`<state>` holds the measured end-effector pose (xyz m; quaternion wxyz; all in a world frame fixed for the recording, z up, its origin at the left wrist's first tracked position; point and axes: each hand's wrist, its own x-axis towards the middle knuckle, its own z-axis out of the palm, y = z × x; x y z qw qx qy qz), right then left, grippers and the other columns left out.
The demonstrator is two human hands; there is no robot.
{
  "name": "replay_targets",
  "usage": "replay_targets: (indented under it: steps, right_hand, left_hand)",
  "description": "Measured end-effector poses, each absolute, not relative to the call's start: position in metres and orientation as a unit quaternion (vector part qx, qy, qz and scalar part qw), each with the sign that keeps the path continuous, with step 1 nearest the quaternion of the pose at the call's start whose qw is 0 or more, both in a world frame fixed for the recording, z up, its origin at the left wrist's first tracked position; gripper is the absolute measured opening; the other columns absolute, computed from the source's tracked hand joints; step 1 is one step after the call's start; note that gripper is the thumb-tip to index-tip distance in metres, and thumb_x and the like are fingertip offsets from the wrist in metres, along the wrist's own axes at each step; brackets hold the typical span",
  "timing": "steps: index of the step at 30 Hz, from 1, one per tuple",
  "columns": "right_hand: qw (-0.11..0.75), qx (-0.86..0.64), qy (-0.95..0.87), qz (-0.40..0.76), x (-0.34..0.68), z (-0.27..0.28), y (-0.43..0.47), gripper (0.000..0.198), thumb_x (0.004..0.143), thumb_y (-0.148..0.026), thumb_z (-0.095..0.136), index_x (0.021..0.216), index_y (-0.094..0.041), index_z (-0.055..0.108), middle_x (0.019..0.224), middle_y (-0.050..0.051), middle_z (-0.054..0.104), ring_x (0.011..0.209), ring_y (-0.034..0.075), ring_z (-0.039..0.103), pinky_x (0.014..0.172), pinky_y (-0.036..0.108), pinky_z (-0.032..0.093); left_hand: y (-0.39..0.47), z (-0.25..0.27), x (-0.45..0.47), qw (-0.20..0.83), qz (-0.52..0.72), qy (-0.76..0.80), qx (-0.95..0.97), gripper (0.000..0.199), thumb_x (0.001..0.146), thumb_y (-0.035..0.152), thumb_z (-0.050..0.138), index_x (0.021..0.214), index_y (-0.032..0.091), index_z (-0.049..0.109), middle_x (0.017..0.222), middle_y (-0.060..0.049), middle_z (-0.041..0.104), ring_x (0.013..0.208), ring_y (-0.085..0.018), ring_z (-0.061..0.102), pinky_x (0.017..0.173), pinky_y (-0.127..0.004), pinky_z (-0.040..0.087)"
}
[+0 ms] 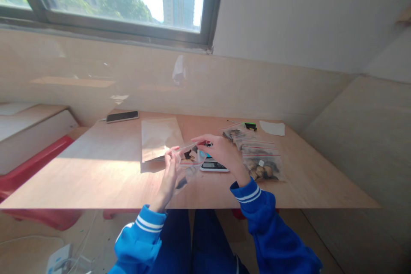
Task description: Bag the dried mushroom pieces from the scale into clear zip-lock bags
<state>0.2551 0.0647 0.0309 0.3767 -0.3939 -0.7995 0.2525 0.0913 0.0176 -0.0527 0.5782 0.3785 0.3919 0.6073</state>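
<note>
A clear zip-lock bag (189, 163) with a red seal line hangs above the table, dark pieces visible in it. My left hand (170, 169) grips its left edge between thumb and fingers. At the bag's upper right edge, the thumb and fingers of my right hand (218, 150) close on the plastic; whether they also hold a small piece I cannot make out. Under my right hand lies a small digital scale (214, 166), partly covered. Just right of that hand is a filled zip-lock bag (263, 167) with brown, lumpy dried pieces and a small white square.
Behind the filled bag lie more zip bags (236, 134) of dark pieces, a black and green object (250, 126) and white paper (272, 128). A brown paper envelope (160, 135) and a phone (122, 116) lie left. A red stool (38, 167) stands beside the table.
</note>
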Motion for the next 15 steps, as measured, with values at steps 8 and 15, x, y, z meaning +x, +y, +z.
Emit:
replay_targets:
  steps: [8, 15]
  right_hand:
    - [0.425, -0.391, -0.774, 0.261, 0.276, 0.012, 0.076, 0.021, 0.086, -0.027, 0.057, 0.102, -0.025, 0.07, 0.109, 0.003, 0.071, 0.098, 0.018, 0.066, 0.084, 0.031, 0.052]
    - [0.364, -0.512, -0.755, 0.19, 0.33, -0.041, 0.113, 0.033, 0.082, -0.019, 0.061, 0.115, -0.019, 0.065, 0.118, 0.01, 0.067, 0.104, 0.023, 0.064, 0.089, 0.039, 0.052]
  left_hand:
    - [0.016, -0.053, 0.091, 0.584, 0.609, 0.39, 0.367, 0.046, 0.087, 0.061, 0.043, 0.122, 0.031, 0.041, 0.136, -0.009, 0.054, 0.118, -0.025, 0.058, 0.093, -0.042, 0.048]
    - [0.009, -0.054, 0.084, 0.585, 0.618, 0.399, 0.341, 0.046, 0.088, 0.06, 0.043, 0.125, 0.031, 0.04, 0.139, -0.009, 0.052, 0.124, -0.025, 0.053, 0.096, -0.041, 0.047]
